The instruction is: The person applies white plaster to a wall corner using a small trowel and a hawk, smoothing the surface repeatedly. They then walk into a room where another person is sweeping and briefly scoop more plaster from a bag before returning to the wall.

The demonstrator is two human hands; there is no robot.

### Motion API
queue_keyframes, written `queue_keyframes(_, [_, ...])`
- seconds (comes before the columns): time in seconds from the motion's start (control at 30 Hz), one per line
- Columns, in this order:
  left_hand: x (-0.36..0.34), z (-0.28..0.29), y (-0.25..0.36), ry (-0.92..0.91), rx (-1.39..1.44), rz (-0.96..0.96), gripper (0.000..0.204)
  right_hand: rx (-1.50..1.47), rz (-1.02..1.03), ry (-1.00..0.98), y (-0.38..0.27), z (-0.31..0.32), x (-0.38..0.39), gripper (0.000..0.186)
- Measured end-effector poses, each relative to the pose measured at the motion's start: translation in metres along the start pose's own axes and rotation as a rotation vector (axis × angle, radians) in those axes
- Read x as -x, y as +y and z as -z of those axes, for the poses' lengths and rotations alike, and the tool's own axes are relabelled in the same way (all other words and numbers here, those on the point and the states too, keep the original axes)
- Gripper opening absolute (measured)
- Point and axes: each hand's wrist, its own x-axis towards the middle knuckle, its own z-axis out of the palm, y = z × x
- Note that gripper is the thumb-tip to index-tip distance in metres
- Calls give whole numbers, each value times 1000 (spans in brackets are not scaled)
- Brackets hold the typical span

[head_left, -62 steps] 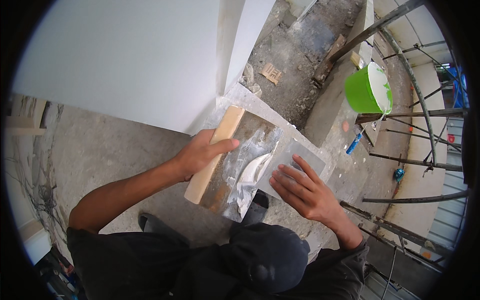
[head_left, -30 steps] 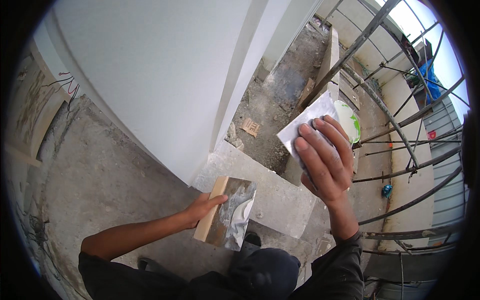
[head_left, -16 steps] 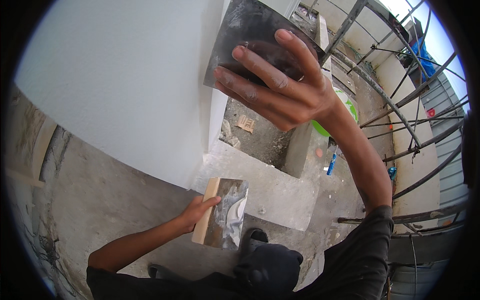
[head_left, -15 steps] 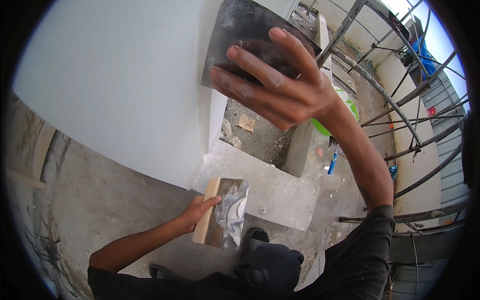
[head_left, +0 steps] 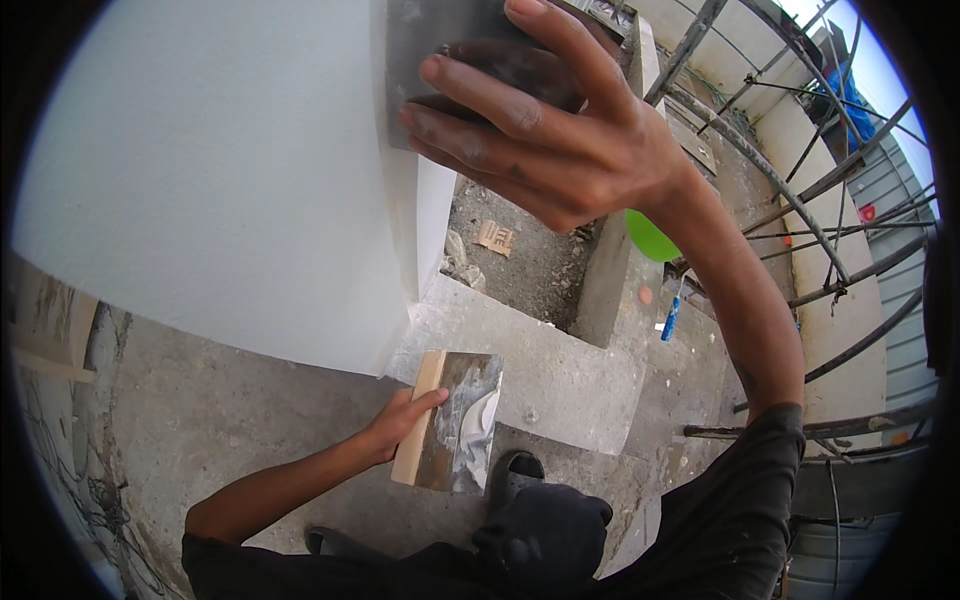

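Observation:
Low in the middle, my left hand (head_left: 400,425) grips the pale wooden handle of a wide metal plaster blade (head_left: 460,400), which carries streaks and a ridge of white paste. High up, my right hand (head_left: 540,140) has its fingers spread over a thin dark metal scraper (head_left: 420,50), gripping it against or very near the edge of the white wall (head_left: 220,150); whether it touches cannot be told. My thumb on that hand is hidden.
Right of the wall lie rubble and a cardboard scrap (head_left: 495,236). A green bucket (head_left: 648,235) and blue-handled roller (head_left: 671,318) sit beside a concrete ledge (head_left: 605,295). Metal scaffolding (head_left: 760,160) fills the right side. Cables (head_left: 105,495) lie at far left.
My right hand has risen from beside the plaster blade to the wall's edge with the scraper. My left hand stays low with the wooden-handled blade, turned slightly more upright than at first.

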Motion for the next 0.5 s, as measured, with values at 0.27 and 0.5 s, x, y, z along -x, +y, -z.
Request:
queue_keyframes(0.27, [2, -2, 2, 8, 8, -4, 45, -40, -37, -13, -3, 0, -3, 36])
queue_keyframes(0.5, [1, -2, 2, 22, 4, 23, 44, -63, -147, 18, -14, -1, -6, 37])
